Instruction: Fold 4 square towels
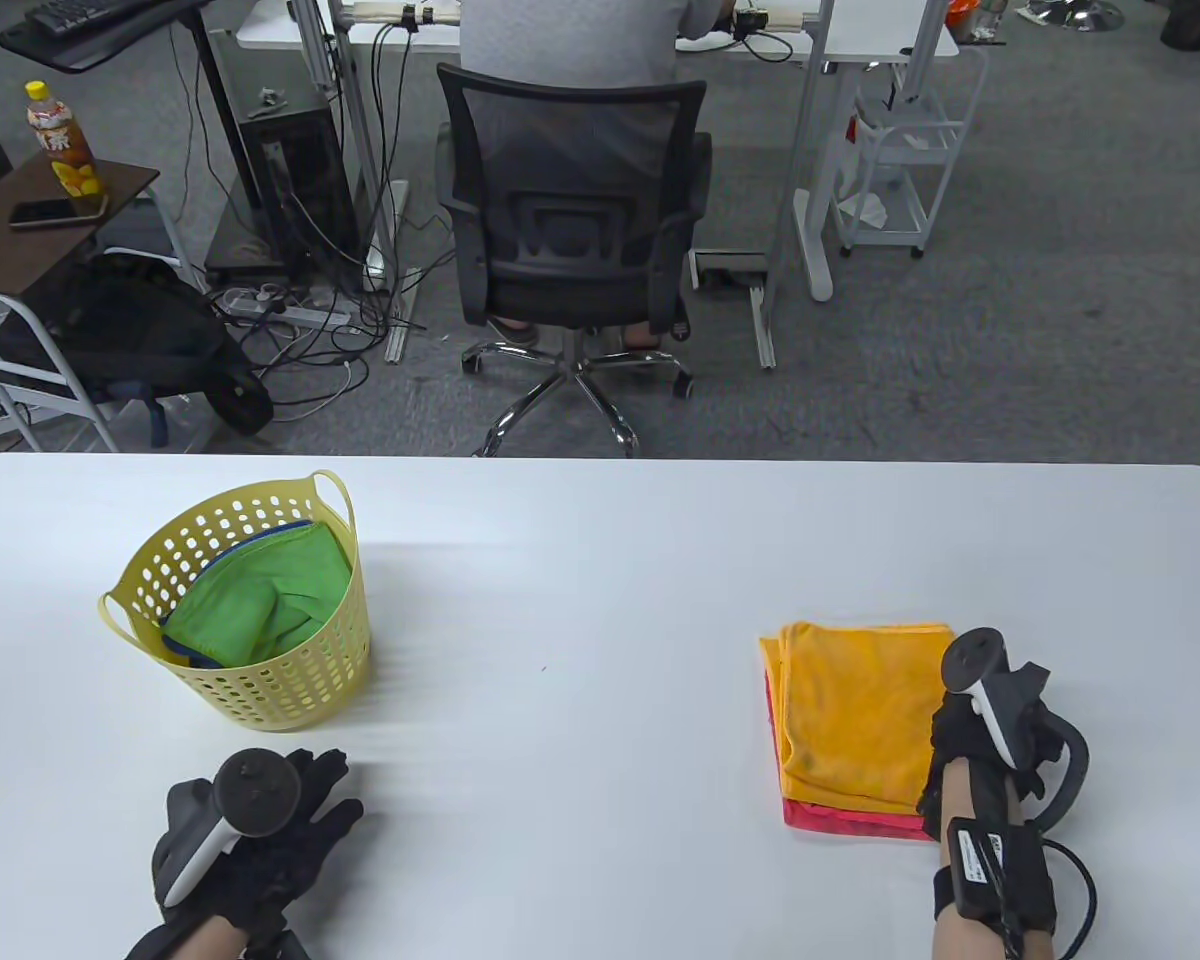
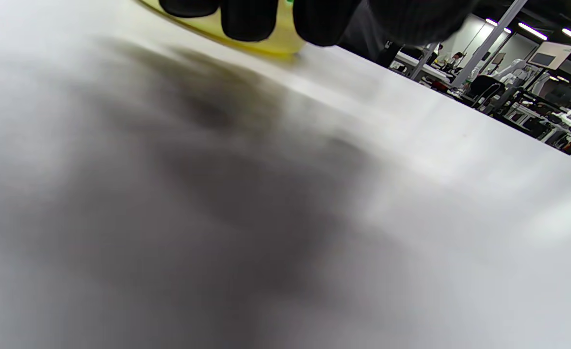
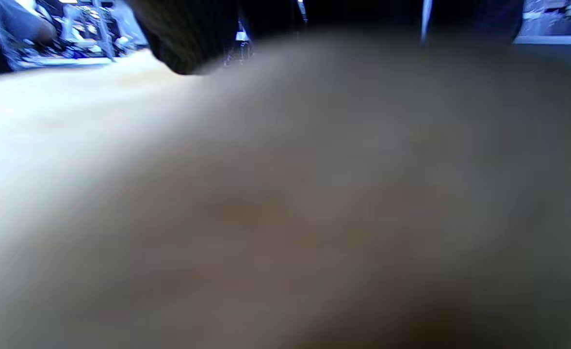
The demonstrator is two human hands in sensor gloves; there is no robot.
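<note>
Fingers [image 1: 945, 740] on yellow towel [image 1: 855, 710] (right hand [image 1: 970, 750])

A white table [image 1: 600, 560] with rounded corners carries everything. On its left part stands a yellow perforated basket [image 1: 260, 690] with two handles, its base flat on the tabletop. On the right part lies a stack of folded towels: a red towel [image 1: 850, 815] rests directly on the table, showing along the left and near edges, with an orange towel [image 1: 850, 700] on top of it. Basket and stack sit well apart.
</note>
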